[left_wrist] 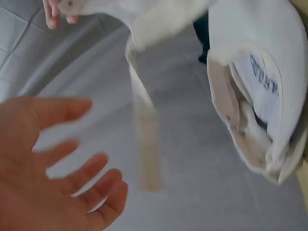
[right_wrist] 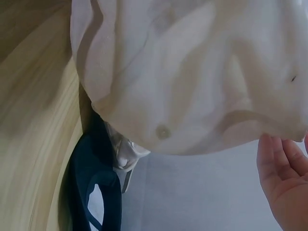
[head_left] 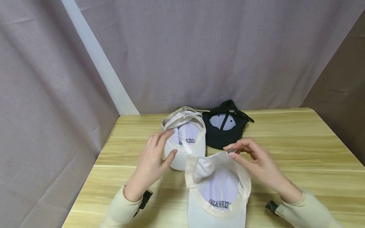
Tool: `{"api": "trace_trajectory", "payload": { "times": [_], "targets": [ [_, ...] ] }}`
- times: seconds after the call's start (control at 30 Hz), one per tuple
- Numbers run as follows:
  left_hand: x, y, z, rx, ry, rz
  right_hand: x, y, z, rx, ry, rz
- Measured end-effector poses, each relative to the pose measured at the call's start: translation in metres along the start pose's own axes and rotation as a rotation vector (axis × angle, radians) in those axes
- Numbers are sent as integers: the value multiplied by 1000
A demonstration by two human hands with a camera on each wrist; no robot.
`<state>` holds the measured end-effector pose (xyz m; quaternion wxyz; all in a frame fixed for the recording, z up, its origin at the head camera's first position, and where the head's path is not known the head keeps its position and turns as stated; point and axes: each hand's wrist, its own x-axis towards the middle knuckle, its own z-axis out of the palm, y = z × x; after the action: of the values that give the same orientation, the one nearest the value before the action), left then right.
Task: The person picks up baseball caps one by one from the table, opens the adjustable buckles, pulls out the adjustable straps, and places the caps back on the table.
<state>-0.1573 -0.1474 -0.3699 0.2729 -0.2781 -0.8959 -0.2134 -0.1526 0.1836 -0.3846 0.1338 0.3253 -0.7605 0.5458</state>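
Observation:
A cream-white baseball cap (head_left: 216, 217) is held near the table's front, its brim toward me and its inside facing up, with dark mirrored lettering showing within. My right hand (head_left: 255, 163) pinches its back edge between thumb and fingers, beside a small greyish piece. The same fingers (right_wrist: 279, 166) lie at the cap's lower edge in the right wrist view. From the cap's other back corner a loose strap (left_wrist: 148, 149) dangles, blurred. My left hand (head_left: 151, 161) is beside this strap, fingers spread and holding nothing; the left wrist view shows a gap between them.
Behind the held cap, another cream-white cap (head_left: 183, 161) lies inside-up on the wooden table (head_left: 288, 148), with beige straps at its back. A black cap (head_left: 216, 139) with a pale inner panel lies to its right. Grey curtain (head_left: 199, 53) stands behind the table's far edge.

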Motion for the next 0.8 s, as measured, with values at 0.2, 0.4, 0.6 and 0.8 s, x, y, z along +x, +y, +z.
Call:
{"api": "trace_trajectory", "payload": {
  "times": [0.2,0.4,0.6,0.8],
  "targets": [
    [-6,13,22,20,-249,102,0,3,6,17,-19,-29],
    [-8,15,39,23,-328,78,-3,4,9,18,-40,-18],
    [-8,9,48,-11,-347,-15,-5,6,10,31,-44,-21],
    [-11,5,55,-44,-399,-36,-6,8,10,27,-57,-11]
  ]
}}
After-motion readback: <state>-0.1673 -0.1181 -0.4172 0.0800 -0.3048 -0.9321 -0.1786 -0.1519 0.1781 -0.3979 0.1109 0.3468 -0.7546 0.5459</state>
